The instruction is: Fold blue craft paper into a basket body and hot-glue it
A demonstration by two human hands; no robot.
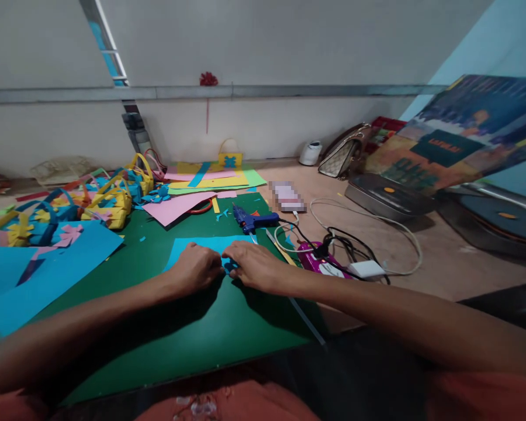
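Right hand (258,266), the nearer, pinches a small blue cut-paper piece (229,266) between both hands; left hand (196,266) curls just beside it, grip unclear. Its long axis is hidden.

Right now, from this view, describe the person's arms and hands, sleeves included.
The left hand and right hand show no gloves. Both the left forearm and right forearm are bare, with no watch or bracelet visible. Plain coral-red fabric shows at the left sleeve and right sleeve. Whether rings are worn can't be told.
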